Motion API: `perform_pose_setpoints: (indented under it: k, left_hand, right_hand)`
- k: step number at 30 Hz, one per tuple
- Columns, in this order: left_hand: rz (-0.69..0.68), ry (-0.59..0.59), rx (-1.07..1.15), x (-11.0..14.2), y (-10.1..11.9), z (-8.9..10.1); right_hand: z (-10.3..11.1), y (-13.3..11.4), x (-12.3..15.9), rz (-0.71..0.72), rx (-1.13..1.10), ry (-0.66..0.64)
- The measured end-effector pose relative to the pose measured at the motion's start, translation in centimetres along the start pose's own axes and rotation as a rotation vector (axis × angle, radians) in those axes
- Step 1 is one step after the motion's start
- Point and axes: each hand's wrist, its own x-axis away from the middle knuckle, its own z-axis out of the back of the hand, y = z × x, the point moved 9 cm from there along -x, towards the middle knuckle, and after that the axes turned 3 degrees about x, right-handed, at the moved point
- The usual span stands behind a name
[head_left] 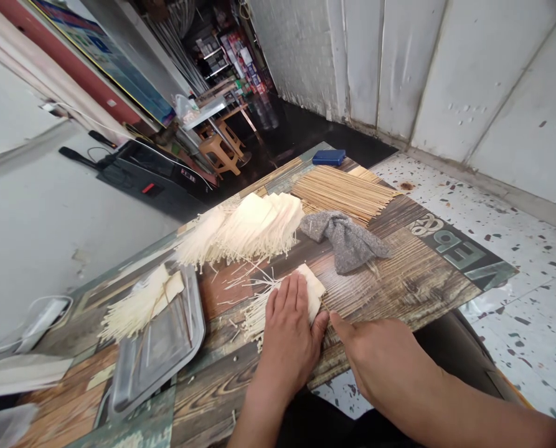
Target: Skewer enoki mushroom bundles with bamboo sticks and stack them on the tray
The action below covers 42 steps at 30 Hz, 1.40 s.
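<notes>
Evidently pressing the cream-coloured, flat bunch of thin-stemmed mushrooms [314, 289] onto the wood-plank-patterned table [422, 277], near its edge, under the left hand [289, 317], with fingers flat and together, likely against slipping; aiming the index finger of the right hand [380, 351] at the bunch's solid end, with any grip by the other fingers impossible to tell. Seen beyond, probably set out for easy reach: layered cream stack of similar bunches [259, 224], row of slender tan sticks [347, 190], crumpled grey cloth [350, 242]; leftward, grey rectangular tray [163, 358] under a second cream bunch [135, 298]; around, white panelled wall [446, 81], speckled terrazzo floor [520, 298], brown plastic stool [213, 147]
</notes>
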Motion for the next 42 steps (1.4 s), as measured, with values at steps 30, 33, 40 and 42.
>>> perform_pose_setpoints:
  k: [30,33,40,42]
  left_hand:
    - [0.023,0.001,0.006,0.0,-0.1,-0.1]
    - [0.017,0.005,0.011,0.1,-0.1,-0.1]
    - [0.020,-0.005,0.018,0.1,-0.2,-0.1]
    - [0.023,-0.003,0.029,0.1,-0.2,-0.1]
  right_hand:
    - [-0.6,0.1,0.0,0.050,0.076,0.126]
    - [-1.2,0.2,0.3,0.084,0.115,0.138]
    - [-1.5,0.4,0.7,0.136,0.129,0.211]
    - [-1.5,0.4,0.7,0.133,0.137,0.231]
